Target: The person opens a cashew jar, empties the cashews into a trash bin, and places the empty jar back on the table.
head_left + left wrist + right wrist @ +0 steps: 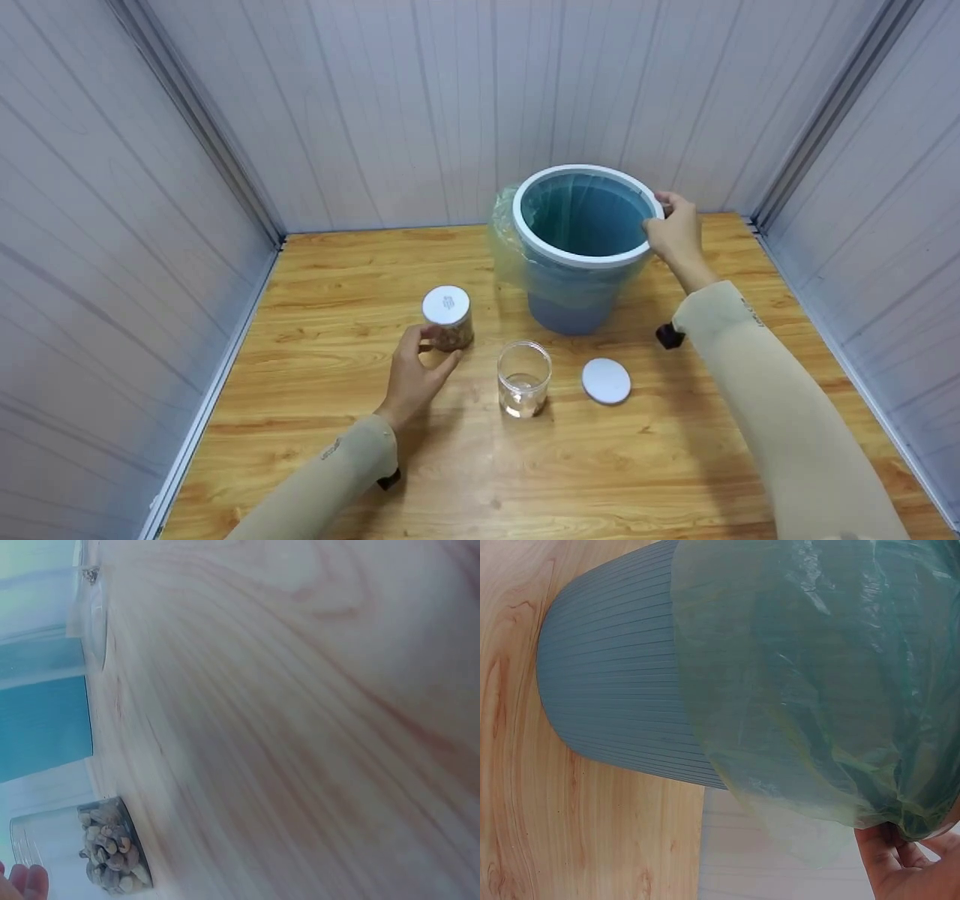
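Note:
My left hand (416, 375) is beside a clear jar (452, 334) with a white lid (446, 305), thumb and fingers spread apart at its near side. Small tan and brown nut-like pieces (112, 847) fill the bottom of that jar in the left wrist view. At the back right stands a blue trash can (570, 307) with a white rim (581, 261) and a thin green bag (780, 690) folded over its edge. My right hand (675, 232) grips the can's right rim, thumb over the top and fingers outside, where the bag bunches up.
An uncovered clear jar (523, 386) stands in the middle of the wooden table (322, 360). To its right a white round lid (606, 381) lies flat. Panelled walls (390, 112) enclose the table at the back and both sides.

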{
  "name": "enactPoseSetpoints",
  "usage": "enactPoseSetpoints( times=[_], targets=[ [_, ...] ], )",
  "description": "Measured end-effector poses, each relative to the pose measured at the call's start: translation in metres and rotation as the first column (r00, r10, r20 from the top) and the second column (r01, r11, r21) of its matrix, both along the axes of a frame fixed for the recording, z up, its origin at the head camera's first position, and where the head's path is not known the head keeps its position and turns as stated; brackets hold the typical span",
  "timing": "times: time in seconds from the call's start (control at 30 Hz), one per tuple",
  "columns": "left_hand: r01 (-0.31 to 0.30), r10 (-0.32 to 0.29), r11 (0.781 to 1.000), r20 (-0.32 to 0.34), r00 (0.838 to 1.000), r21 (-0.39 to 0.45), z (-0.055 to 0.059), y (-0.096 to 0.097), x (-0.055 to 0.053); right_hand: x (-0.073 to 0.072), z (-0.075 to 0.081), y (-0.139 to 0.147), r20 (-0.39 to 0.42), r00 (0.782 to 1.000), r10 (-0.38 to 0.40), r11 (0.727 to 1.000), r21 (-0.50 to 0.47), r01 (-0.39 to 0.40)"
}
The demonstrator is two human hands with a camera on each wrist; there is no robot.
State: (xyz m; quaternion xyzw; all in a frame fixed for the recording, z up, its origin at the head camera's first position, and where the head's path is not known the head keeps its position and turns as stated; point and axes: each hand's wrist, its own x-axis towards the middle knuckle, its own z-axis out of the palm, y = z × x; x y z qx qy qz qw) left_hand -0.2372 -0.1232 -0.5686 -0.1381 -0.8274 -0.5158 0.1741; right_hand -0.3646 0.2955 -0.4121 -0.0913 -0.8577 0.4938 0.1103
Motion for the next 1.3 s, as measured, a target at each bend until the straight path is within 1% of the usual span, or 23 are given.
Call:
enactPoseSetpoints(
  times=[0.1, 0.2, 0.3, 0.43, 0.5, 0.73, 0.87, 0.93, 1.07, 1.2, 1.3],
  targets=[
    [-0.025, 0.025, 1.000, 0.006, 1.000, 0.003, 0.000, -0.002, -0.001, 0.000, 0.001, 0.000, -0.004, 1.000, 0.000, 1.000, 0.003, 0.000],
    [-0.049, 0.049, 0.999, 0.009, 0.999, -0.012, 0.000, -0.004, -0.002, 0.000, 0.000, 0.000, -0.004, 1.000, -0.002, 1.000, 0.007, 0.002],
    [-0.066, 0.066, 0.998, -0.005, 0.998, -0.025, -0.001, -0.006, -0.004, 0.000, 0.000, 0.000, 0.000, 1.000, -0.002, 1.000, 0.004, 0.002],
    [-0.064, 0.064, 0.998, -0.019, 0.998, -0.014, -0.002, -0.009, -0.007, 0.000, -0.001, 0.000, -0.003, 1.000, 0.004, 1.000, -0.006, -0.004],
    [-0.057, 0.057, 0.998, -0.007, 0.998, -0.005, -0.003, -0.010, -0.009, 0.001, -0.001, 0.000, -0.008, 1.000, 0.004, 1.000, -0.004, -0.004],
    [-0.058, 0.056, 0.998, 0.071, 0.996, 0.025, -0.002, -0.011, -0.016, 0.001, 0.000, -0.001, -0.013, 1.000, -0.001, 1.000, -0.006, 0.001],
    [-0.062, 0.057, 0.997, 0.130, 0.990, 0.039, -0.001, -0.011, -0.021, 0.002, 0.000, 0.000, -0.008, 1.000, -0.001, 1.000, -0.019, 0.001],
    [-0.062, 0.053, 0.997, 0.165, 0.985, 0.048, -0.001, -0.011, -0.024, 0.002, 0.000, 0.000, -0.007, 1.000, -0.001, 1.000, -0.024, 0.001],
    [-0.070, 0.048, 0.994, 0.248, 0.967, 0.081, 0.000, -0.011, -0.030, 0.002, 0.000, 0.000, -0.009, 1.000, -0.002, 1.000, -0.027, 0.001],
    [-0.072, 0.043, 0.994, 0.292, 0.956, 0.088, -0.001, -0.012, -0.036, 0.001, 0.000, 0.000, -0.011, 1.000, -0.008, 1.000, -0.021, 0.008],
    [-0.058, 0.025, 0.994, 0.316, 0.948, 0.096, -0.002, -0.013, -0.040, 0.001, 0.000, -0.001, -0.010, 1.000, -0.008, 1.000, -0.007, 0.008]
  ],
)
